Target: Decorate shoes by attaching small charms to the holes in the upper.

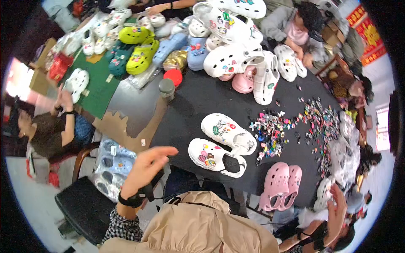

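My left hand (148,165) is raised over the table's near left edge, fingers stretched out and nothing in them. Just beyond it, a pair of white clogs lies on the black table: the nearer clog (206,152) has a cupcake and a bear charm, the farther clog (221,126) several small charms. At the lower right, my right hand (337,206) is held up with its fingers extended, beside a white clog (324,193) that it partly hides; whether they touch I cannot tell. Between the white pair and my right hand stands a pair of pink clogs (276,183).
Loose colourful charms (272,135) are scattered over the right of the table (185,114). White clogs (232,59) are heaped at the back, beside lime green clogs (141,57). A grey-lidded jar (167,89) stands left of centre. Co-workers sit left and far right; a black chair (82,206) is near left.
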`<control>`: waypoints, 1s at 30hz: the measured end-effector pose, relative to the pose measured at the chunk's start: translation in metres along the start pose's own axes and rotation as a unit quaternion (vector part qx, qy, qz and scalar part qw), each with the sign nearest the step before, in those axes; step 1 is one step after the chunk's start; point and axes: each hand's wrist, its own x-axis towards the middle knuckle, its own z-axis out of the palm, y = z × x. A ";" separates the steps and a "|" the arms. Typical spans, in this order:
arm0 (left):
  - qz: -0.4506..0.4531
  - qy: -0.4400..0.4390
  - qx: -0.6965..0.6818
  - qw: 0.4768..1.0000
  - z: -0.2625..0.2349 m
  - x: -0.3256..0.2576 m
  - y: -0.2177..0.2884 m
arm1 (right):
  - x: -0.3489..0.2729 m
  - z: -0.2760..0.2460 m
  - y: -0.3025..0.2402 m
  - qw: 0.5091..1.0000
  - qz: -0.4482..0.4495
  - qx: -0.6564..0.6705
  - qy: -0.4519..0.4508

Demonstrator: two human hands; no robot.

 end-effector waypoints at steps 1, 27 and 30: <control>-0.021 0.061 -0.099 0.993 0.000 0.000 0.002 | -0.005 0.001 -0.015 0.999 -0.020 -0.042 -0.015; -0.106 0.046 -0.098 0.988 -0.003 -0.048 -0.111 | 0.134 0.307 -0.049 0.954 -0.297 0.014 -0.027; -0.223 -0.097 -0.119 0.963 0.070 0.012 -0.104 | 0.139 0.316 -0.046 0.965 -0.258 0.009 -0.040</control>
